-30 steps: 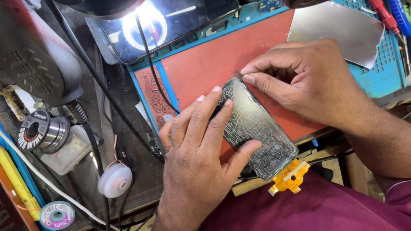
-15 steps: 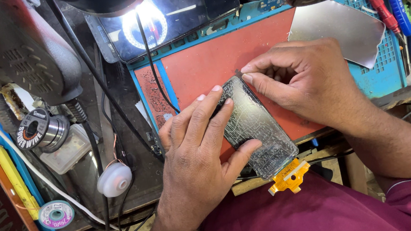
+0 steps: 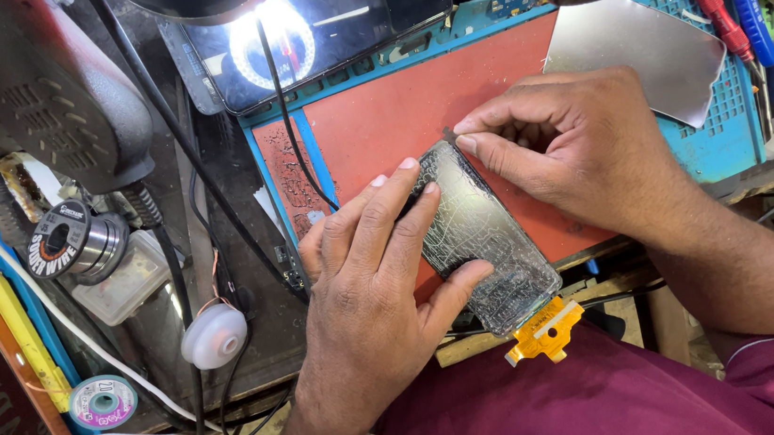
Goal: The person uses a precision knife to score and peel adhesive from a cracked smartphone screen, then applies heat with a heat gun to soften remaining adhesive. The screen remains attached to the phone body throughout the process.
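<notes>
Nothing has shifted: my left hand (image 3: 371, 295) still pins the cracked phone screen (image 3: 482, 237) flat on the red work mat (image 3: 378, 124), while my right hand (image 3: 570, 148) stays pinched narrowly at its top corner.

The left hand (image 3: 371, 295) lies flat on a cracked screen (image 3: 483, 237), fingers spread over its near edge and thumb pressing its lower side. The right hand (image 3: 570, 148) pinches the screen's far corner between thumb and forefinger. An orange flex tab (image 3: 544, 330) hangs from the screen's end nearest the body. Under both hands lies a red mat (image 3: 378, 124). A metal sheet (image 3: 645, 51) sits just beyond the right hand; a wire spool (image 3: 72, 240) stands well left of the left hand.
</notes>
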`<state>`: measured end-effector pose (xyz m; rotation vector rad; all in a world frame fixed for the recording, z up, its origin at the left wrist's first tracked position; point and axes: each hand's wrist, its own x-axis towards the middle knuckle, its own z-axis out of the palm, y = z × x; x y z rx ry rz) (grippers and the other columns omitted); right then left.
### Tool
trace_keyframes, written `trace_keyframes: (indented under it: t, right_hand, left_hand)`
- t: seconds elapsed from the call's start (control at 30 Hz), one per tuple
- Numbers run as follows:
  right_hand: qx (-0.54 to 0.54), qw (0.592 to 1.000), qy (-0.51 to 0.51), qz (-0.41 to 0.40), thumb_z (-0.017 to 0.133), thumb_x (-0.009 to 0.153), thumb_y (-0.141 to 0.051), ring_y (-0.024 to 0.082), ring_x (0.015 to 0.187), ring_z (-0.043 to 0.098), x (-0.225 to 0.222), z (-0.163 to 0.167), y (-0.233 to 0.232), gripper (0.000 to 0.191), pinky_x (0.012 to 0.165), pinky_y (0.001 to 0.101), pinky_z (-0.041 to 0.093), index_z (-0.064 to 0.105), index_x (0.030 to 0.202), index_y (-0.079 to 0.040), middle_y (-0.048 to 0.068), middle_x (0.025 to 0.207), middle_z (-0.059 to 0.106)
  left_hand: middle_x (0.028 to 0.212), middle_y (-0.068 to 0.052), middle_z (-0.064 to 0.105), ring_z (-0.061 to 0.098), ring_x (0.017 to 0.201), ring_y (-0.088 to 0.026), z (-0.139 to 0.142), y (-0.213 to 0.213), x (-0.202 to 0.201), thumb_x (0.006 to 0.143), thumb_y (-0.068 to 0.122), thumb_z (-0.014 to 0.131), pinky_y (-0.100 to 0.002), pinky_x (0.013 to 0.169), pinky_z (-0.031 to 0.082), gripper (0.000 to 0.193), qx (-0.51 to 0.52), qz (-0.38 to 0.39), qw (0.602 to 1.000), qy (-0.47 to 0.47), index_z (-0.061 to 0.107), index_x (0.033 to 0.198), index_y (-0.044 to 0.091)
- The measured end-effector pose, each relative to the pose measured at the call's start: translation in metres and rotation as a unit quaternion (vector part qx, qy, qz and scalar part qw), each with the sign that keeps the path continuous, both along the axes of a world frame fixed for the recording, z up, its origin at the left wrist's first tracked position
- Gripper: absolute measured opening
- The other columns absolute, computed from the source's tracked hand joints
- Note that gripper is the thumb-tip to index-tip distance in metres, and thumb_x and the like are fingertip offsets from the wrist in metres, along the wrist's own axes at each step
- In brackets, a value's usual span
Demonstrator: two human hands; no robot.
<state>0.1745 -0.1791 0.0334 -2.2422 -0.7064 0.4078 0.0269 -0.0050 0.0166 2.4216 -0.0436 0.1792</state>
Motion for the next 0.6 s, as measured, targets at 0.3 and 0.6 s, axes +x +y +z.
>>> trace_keyframes:
  t: [0.3,0.6]
  right_hand:
    - [-0.006,0.998,-0.05,0.046,0.078,0.093,-0.015,0.014,0.071,0.072,0.006,0.001,0.0,0.013,0.063,0.0274,0.053,0.079,0.103,-0.007,0.007,0.09,0.078]
    - [-0.008,0.996,-0.049,0.079,0.078,0.092,-0.016,0.016,0.072,0.073,0.011,0.004,0.001,0.015,0.064,0.0273,0.055,0.079,0.104,-0.008,0.006,0.09,0.078]
  left_hand:
    - [0.151,-0.009,0.053,0.045,0.139,-0.025,0.0,0.001,0.0,0.09,0.05,0.076,-0.046,0.117,0.026,0.066,0.007,-0.006,1.0,-0.002,0.063,0.137,0.005]
    - [0.151,-0.01,0.052,0.046,0.14,-0.024,-0.001,0.0,0.0,0.091,0.051,0.075,-0.046,0.117,0.026,0.066,0.018,-0.008,1.0,-0.002,0.063,0.137,0.005]
